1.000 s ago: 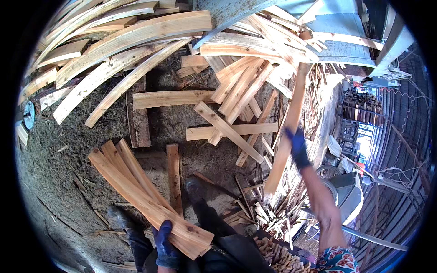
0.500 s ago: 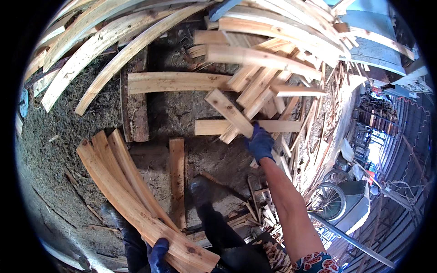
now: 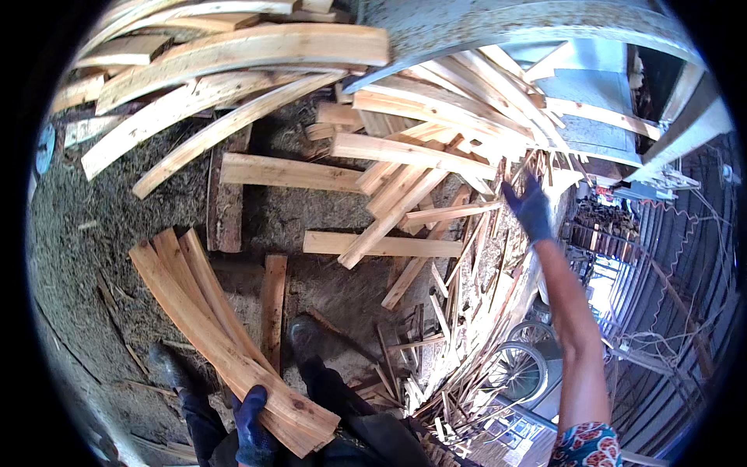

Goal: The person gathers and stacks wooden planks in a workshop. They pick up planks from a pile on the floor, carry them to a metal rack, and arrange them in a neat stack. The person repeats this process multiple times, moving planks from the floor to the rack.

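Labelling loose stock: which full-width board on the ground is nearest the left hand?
The board between the left hand's bundle and the right boot, running up the picture; the other loose boards lie farther up.

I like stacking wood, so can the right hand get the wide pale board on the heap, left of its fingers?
Probably yes: the right hand is open, looks empty and hovers near the wide pale board, and nothing seems to cover that board's right end.
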Tool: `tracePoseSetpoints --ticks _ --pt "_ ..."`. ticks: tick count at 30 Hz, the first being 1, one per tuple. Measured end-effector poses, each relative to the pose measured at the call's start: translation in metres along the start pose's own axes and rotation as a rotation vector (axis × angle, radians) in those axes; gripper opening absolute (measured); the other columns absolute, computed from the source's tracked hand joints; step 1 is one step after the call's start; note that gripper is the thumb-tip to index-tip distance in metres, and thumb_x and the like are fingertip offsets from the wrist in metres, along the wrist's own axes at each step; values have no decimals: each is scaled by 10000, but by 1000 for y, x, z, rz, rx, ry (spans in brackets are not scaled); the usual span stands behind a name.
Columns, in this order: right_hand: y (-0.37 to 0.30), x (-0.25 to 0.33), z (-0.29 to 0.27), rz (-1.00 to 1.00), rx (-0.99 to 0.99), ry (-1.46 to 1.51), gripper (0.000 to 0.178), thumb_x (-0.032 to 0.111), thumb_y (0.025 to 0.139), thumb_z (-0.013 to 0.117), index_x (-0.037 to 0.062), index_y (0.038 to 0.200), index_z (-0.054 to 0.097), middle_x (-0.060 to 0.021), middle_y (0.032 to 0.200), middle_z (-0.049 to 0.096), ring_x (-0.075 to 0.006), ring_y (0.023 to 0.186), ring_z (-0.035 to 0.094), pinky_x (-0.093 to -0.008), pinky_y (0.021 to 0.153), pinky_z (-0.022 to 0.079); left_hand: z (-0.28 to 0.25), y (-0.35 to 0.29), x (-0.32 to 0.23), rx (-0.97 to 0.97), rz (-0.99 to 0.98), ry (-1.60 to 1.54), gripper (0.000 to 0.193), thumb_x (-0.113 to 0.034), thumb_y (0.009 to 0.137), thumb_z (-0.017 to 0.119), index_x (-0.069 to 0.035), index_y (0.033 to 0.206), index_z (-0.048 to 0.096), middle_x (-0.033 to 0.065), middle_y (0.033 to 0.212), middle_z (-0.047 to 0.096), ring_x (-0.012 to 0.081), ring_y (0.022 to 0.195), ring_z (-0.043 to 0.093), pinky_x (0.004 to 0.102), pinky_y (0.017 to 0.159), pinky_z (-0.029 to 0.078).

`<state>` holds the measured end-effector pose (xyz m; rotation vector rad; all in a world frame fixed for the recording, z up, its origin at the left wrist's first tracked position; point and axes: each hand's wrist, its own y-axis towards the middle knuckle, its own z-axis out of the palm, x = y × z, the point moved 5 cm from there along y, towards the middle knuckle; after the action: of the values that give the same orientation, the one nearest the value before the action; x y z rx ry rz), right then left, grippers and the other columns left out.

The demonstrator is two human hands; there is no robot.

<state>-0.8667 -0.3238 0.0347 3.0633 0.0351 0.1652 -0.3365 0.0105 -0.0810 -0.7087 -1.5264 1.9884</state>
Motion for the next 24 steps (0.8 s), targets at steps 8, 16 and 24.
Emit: tracePoseSetpoints --ticks 8,16,24 --pt "-249 75 286 1135 673 1828 203 250 861 622 118 1003 565 -44 803 603 -167 624 572 -294 568 492 -12 -22 -29 -154 -53 138 442 -183 809 666 11 1175 511 87 1033 589 208 939 567 328 817 475" --pt "-292 49 288 1006 41 1183 323 189 904 517 57 1198 508 -102 1106 581 -264 1028 562 -393 896 473 -12 -22 -31 -162 -130 246 524 -222 814 631 1 1250 443 124 1058 575 253 938 588 359 812 506" --pt "-334 62 28 1142 -233 908 437 59 815 627 48 1203 429 -88 1041 564 -218 923 585 -354 803 511 -7 -13 -22 -10 -79 -39 599 -135 751 635 -20 1283 387 155 1065 549 293 922 595 401 812 520"
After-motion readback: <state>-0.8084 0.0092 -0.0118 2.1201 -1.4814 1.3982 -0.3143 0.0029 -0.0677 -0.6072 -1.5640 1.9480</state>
